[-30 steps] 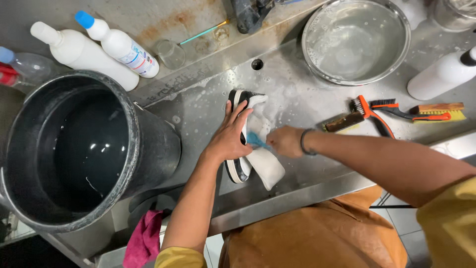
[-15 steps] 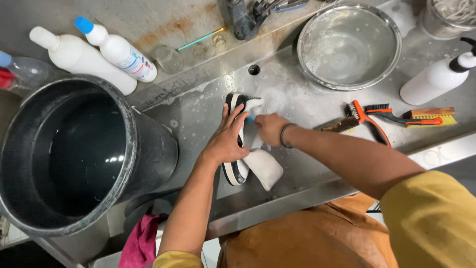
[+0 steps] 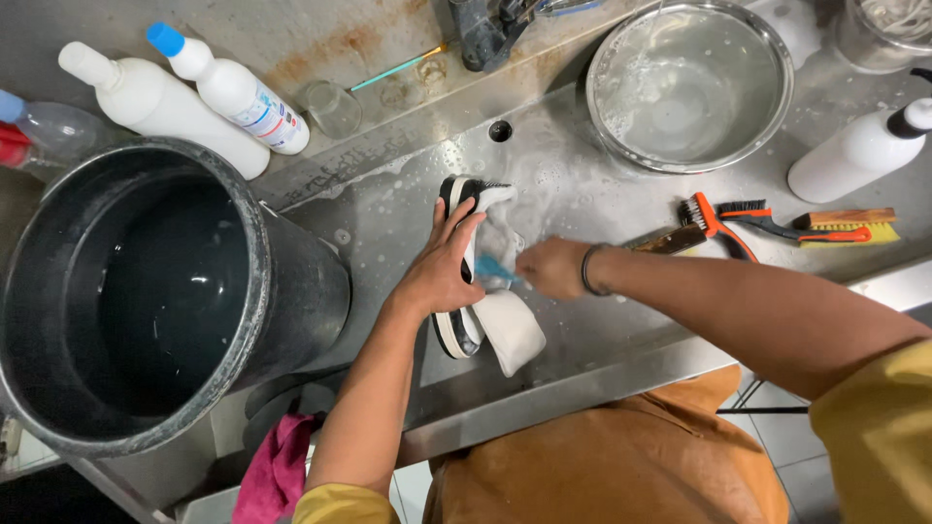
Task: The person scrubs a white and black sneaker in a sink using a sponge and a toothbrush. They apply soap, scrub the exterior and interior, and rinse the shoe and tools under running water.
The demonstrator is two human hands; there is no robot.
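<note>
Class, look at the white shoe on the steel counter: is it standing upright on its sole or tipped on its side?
Tipped on its side: the white shoe's black-edged sole faces left under the left hand.

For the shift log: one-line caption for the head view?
Left hand steadies soapy white shoe; right hand scrubs it with blue brush.
</note>
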